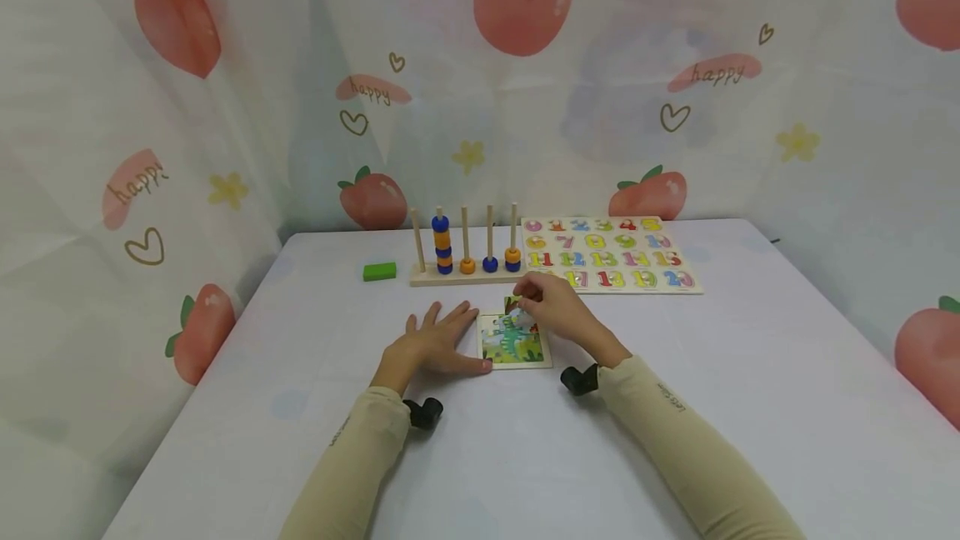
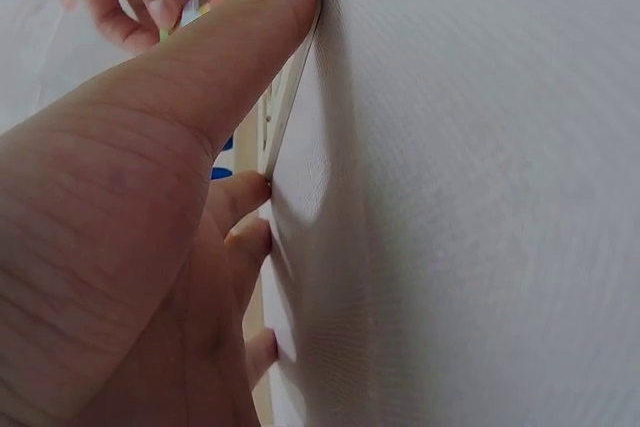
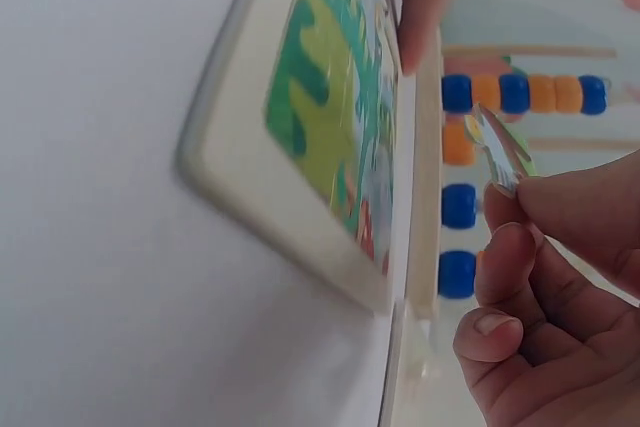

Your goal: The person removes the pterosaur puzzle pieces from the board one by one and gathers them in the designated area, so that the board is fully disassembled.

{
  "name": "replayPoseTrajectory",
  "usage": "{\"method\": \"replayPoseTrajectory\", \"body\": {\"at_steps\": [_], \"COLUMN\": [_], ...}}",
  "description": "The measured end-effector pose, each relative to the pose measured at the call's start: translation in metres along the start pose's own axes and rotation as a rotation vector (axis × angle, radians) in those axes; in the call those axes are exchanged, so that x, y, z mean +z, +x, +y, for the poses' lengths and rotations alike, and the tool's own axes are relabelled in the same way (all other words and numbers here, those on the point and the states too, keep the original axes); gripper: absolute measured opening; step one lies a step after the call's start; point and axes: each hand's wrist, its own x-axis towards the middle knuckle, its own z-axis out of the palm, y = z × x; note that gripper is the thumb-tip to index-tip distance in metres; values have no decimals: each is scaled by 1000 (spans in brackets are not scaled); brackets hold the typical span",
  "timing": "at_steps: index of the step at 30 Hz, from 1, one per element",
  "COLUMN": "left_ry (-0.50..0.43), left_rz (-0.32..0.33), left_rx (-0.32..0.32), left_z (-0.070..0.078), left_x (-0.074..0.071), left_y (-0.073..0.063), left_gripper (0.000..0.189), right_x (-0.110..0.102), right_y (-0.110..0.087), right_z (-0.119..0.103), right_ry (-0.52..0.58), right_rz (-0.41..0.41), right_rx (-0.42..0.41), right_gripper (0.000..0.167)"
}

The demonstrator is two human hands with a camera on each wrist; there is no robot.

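Note:
A wooden jigsaw puzzle [image 1: 512, 344] with a green dinosaur picture lies in its pale frame at the middle of the table. My left hand [image 1: 431, 347] rests beside it with spread fingers; the thumb touches the frame's near left corner and a fingertip reaches its far left edge. Over the far part of the puzzle, my right hand [image 1: 564, 312] pinches a puzzle piece [image 3: 497, 152] between thumb and fingers, raised off the board. In the right wrist view that piece is seen nearly edge-on. My right hand hides part of the puzzle in the head view.
Behind the puzzle stands a wooden peg rack [image 1: 450, 277] with blue and orange beads on its pegs. A number board [image 1: 607, 257] lies at the back right. A green block [image 1: 379, 272] sits left of the rack. Patterned cloth [image 1: 525, 148] hangs behind the table.

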Motion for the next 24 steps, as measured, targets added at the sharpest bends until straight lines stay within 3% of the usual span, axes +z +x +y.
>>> {"method": "replayPoseTrajectory", "body": {"at_steps": [14,24], "left_ry": [-12,-8], "left_rz": [2,-17], "left_rx": [-4,-21], "left_z": [0,0], "left_x": [1,2], "left_y": [0,3], "left_gripper": [103,102], "right_x": [-34,-56], "right_y": [-16,-29], "right_z": [37,50], "right_ry": [-32,-63], "right_rz": [62,106], "right_rx": [66,110], "right_gripper": [12,14]}}
